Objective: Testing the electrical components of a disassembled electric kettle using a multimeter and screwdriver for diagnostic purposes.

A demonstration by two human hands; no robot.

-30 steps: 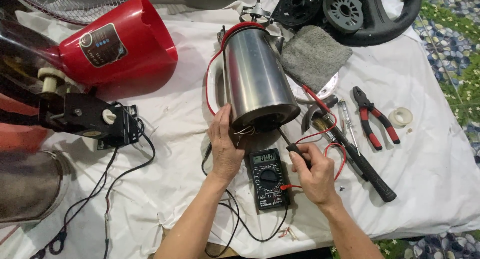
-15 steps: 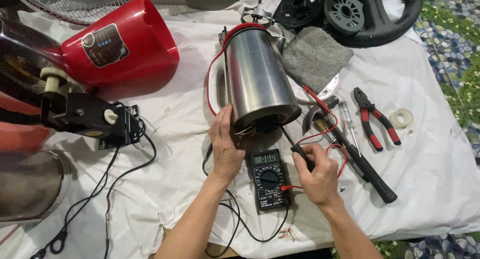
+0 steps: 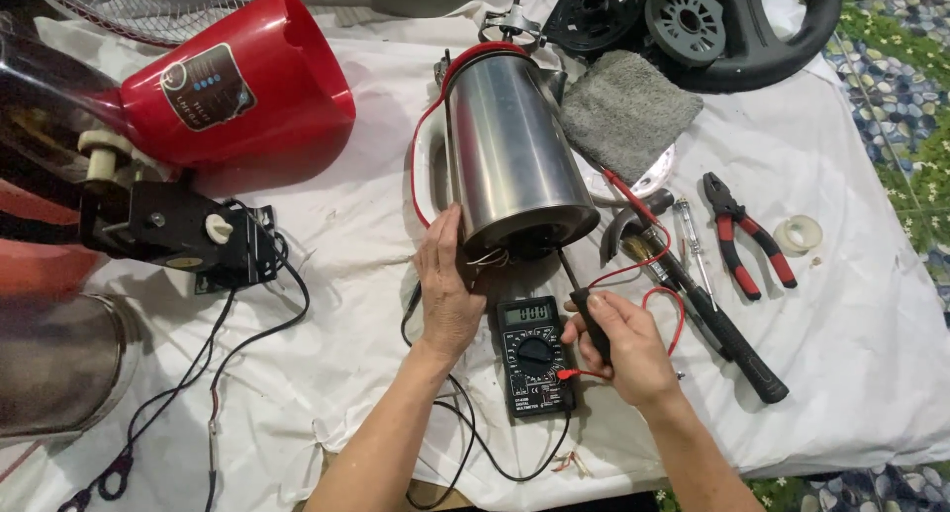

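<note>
Kettle body, a stainless steel cylinder with a red rim and red wiring along its side, lies on its side in the middle of the bench, its open base turned toward you. Your left hand is flat against the lower left edge of that base, fingers spread and steadying it, clamped on nothing. Your right hand is closed around a black test probe whose tip points up into the wiring at the base. Between your hands the black digital multimeter lies face up, with its display lit and a red lead looping off to the right.

Judging by this, you are mid-measurement on the kettle's base contacts. The next move calls for a firm probe tip on bare metal, a kettle that does not roll, and your eyes on the display.

The steel shell looks clean and undented. I cannot tell the state of the terminals inside, as they sit in shadow. Red-handled pliers and a grey cloth lie well apart to the right.
</note>
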